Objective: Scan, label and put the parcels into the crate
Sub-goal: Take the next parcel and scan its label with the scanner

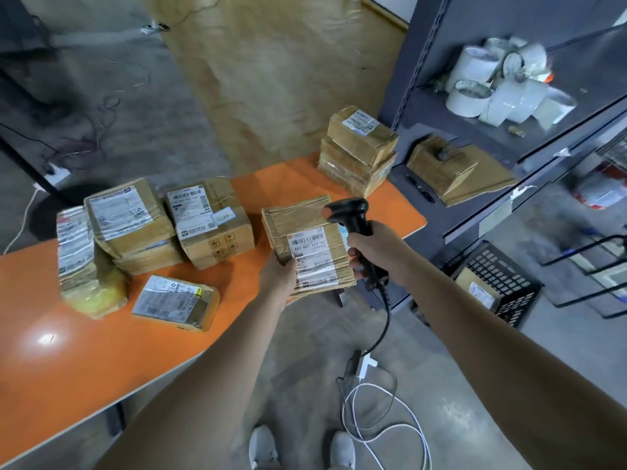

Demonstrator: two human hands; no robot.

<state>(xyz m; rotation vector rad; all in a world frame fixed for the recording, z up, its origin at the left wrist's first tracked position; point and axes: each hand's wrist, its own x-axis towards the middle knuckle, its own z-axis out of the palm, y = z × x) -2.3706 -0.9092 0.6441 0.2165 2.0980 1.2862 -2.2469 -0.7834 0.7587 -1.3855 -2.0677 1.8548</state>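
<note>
At the orange desk (101, 351), fingers of the left hand (276, 276) clasp a labelled parcel (305, 228). Fingers of the right hand (371, 252) wrap a black scanner (351, 215).

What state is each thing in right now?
Held parcel: in the left hand, label facing up.
Left hand: grips the parcel's left edge.
Scanner: head over the held parcel, cord attached.
Right hand: grips the scanner's handle.
Crate: on the floor.
Crated parcel: lying inside the crate.
Table parcels: on the orange table, some stacked.
</note>
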